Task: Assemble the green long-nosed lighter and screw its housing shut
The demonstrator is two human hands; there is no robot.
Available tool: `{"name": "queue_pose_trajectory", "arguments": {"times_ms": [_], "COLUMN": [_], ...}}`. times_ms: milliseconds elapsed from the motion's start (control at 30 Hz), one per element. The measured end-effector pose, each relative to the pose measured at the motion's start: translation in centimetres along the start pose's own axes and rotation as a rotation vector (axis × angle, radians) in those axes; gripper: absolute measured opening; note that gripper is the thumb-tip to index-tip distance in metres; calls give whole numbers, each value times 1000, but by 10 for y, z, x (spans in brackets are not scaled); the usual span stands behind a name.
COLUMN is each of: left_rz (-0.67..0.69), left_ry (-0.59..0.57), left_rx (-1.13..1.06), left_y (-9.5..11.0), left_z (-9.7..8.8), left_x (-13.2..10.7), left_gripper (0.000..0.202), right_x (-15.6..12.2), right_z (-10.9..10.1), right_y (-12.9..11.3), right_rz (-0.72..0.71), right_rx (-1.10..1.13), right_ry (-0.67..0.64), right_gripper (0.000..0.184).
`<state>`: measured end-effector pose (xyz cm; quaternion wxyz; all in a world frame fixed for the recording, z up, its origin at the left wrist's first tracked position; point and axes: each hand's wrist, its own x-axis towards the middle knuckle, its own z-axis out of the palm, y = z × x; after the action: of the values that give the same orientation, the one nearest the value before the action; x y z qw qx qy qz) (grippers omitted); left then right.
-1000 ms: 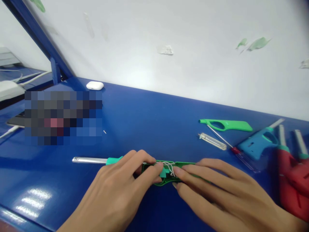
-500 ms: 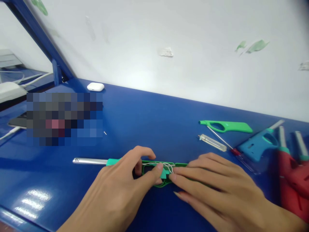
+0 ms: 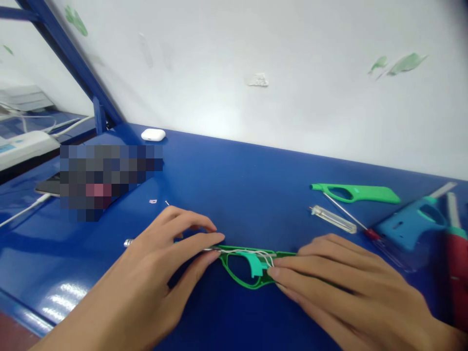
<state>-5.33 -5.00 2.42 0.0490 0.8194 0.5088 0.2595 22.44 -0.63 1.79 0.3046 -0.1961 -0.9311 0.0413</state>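
Observation:
A green gas lighter lies opened on the blue table, showing its teal trigger and thin white wires. Only the tip of its metal tube pokes out from under my left hand. That hand pinches the lighter's neck between fingertip and thumb, just left of the trigger loop. My right hand lies flat on the lighter's handle end, fingertips touching the trigger and wires.
At the right lie a green lighter cover, a clear-handled screwdriver, a blue lighter and a red lighter. A white earbud case sits at the back. A small white bit lies ahead of my left hand.
My left hand has slid left off the trigger, uncovering the loop and now covering most of the metal tube. My right hand has stayed on the handle end.

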Motion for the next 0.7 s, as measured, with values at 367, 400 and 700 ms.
{"name": "queue_pose_trajectory", "arguments": {"times_ms": [367,400,700], "left_rz": [92,100,84], "left_ry": [-115,-112,-150], "left_rx": [-98,-102,-61], "left_y": [9,9,9], "left_z": [8,8,10], "left_x": [-2,-2,-2], "left_gripper": [26,26,20], "right_x": [-7,-5,-2], "right_z": [1,1,0], "right_y": [-5,-6,-3], "right_rz": [39,42,63], "right_rx": [-65,-51,58], "right_ry": [0,-1,-20], "right_gripper": [21,21,22]}}
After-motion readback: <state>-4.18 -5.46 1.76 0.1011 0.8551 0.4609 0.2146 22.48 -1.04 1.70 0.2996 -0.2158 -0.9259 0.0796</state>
